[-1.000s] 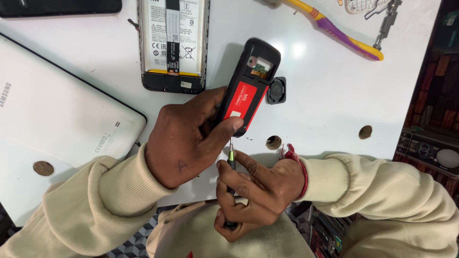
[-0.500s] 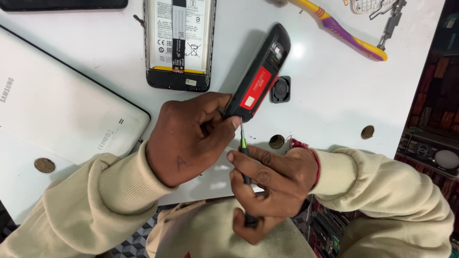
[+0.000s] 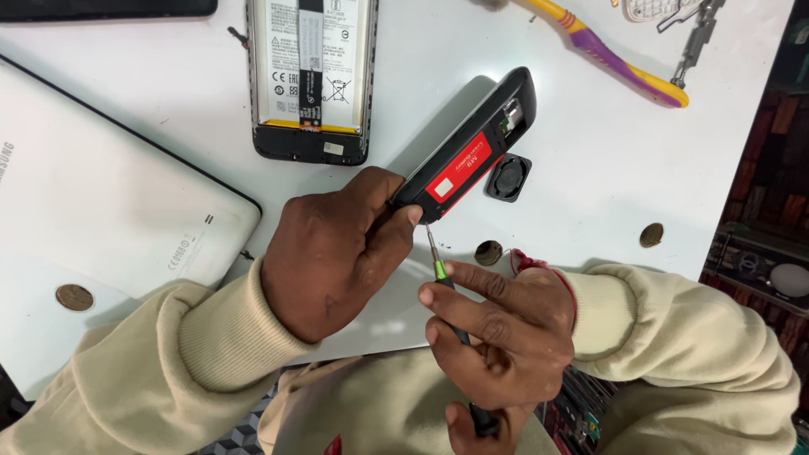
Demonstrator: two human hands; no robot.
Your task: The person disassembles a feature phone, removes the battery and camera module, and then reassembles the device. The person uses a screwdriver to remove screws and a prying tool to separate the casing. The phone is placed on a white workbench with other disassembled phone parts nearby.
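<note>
Since the earlier frames the small black phone [image 3: 472, 152] has been tipping further onto its edge, its red-labelled battery now facing down toward the right hand, and the screwdriver [image 3: 438, 268] has been rising until its tip is meeting the phone's lower edge.

Seen from the head camera, the left hand [image 3: 337, 253] is closing around the phone's near end, fingers and thumb clamping it so the body is slanting up and away from the knuckles. Just below and to the right of that thumb, the right hand [image 3: 506, 337] is pinching the screwdriver between thumb and fingers, closed tight on its shaft, with the green collar showing above the fingertips and the dark handle poking out under the palm.

Beyond the left hand an opened smartphone [image 3: 310, 80] is lying with its battery exposed, and a white tablet [image 3: 109, 219] is lying face down outside that wrist. Just past the held phone a small black round part [image 3: 508, 178] is sitting on the white table [image 3: 590, 168], with a purple and yellow toothbrush [image 3: 611, 50] farther off
</note>
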